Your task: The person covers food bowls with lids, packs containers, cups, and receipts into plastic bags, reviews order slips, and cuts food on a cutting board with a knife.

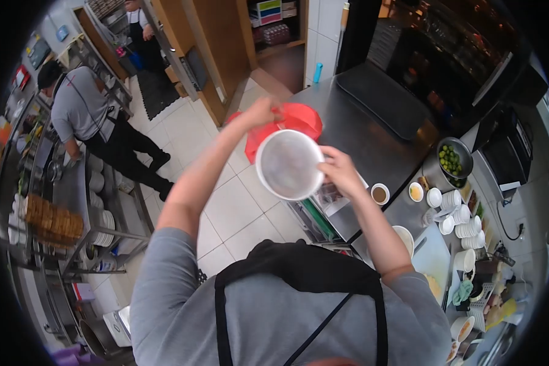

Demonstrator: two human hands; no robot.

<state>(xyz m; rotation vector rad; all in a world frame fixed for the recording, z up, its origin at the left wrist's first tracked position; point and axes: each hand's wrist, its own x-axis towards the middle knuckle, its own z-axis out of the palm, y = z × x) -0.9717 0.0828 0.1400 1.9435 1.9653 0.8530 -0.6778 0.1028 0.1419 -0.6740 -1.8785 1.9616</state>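
Note:
My right hand (340, 173) grips the rim of a round white tub (290, 165) with a translucent, cloudy face turned up toward me. Its contents cannot be made out. Just beyond it, my left hand (263, 114) has its fingers closed on a red plastic bag (302, 119). The bag hangs loosely behind the tub, partly hidden by it. Both hands are held out in front of my chest, beside the corner of the steel counter (348, 131).
A black tray (381, 100) lies on the counter. To the right are a pot of green limes (450, 160), a cup of brown sauce (380, 194), stacked white cups (470, 229) and a cutting board (432, 256). One person (88, 110) works at left; another (141, 36) stands near the doorway.

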